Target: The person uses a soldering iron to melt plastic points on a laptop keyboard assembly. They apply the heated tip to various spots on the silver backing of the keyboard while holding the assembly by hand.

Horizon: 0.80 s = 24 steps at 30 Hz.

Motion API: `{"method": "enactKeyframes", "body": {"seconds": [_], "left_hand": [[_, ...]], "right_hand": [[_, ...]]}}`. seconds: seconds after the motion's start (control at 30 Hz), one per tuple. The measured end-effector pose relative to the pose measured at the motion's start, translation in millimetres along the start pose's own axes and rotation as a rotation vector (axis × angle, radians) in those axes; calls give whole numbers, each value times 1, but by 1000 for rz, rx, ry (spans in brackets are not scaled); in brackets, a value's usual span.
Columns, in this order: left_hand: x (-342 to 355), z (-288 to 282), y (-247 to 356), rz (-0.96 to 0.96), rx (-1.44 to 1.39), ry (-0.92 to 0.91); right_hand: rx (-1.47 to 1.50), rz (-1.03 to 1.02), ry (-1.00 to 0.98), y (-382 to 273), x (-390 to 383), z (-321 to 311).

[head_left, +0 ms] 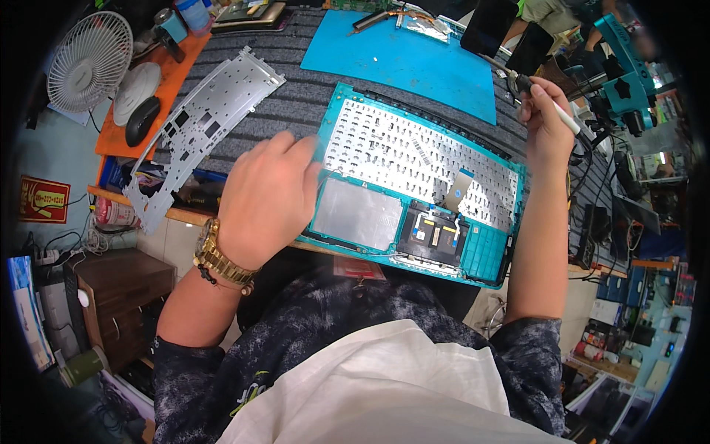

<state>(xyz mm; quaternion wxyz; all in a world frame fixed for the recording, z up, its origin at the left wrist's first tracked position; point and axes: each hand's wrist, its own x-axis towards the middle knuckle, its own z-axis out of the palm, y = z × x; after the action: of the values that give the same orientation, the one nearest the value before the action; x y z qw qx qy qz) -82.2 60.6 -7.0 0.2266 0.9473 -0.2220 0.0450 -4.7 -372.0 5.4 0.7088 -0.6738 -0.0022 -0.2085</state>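
Note:
A teal laptop top case [484, 255] lies underside up at the bench's front edge, slightly tilted in view. Its silver keyboard backing [377, 148], touchpad assembly [433, 235] and brown ribbon cable [459, 189] are exposed. My left hand [270, 196] is at the case's left edge, fingers curled against it; the fingertips are blurred and partly hidden. Raised past the far right corner, my right hand [547, 115] grips a soldering iron [566, 118] with a white handle and dark collar. Its metal tip points away to the left, apart from the case.
A perforated silver metal plate [214, 100] lies on the left, overhanging the bench. Behind the case is a blue mat [399, 63] with tools. A fan [90, 65] and black mouse [142, 120] stand far left. A teal stand [629, 81] and cables are at right.

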Motion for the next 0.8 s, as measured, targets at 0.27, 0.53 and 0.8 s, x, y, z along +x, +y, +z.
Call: {"method": "enactKeyframes", "body": {"seconds": [0.27, 0.53, 0.8], "left_hand": [[47, 2, 25, 407, -4, -172], [78, 10, 24, 408, -42, -288], [79, 17, 17, 437, -89, -217]], "right_hand": [[-29, 72, -108, 20, 30, 13], [-7, 94, -86, 36, 23, 1], [-39, 116, -161, 46, 13, 6]]}}
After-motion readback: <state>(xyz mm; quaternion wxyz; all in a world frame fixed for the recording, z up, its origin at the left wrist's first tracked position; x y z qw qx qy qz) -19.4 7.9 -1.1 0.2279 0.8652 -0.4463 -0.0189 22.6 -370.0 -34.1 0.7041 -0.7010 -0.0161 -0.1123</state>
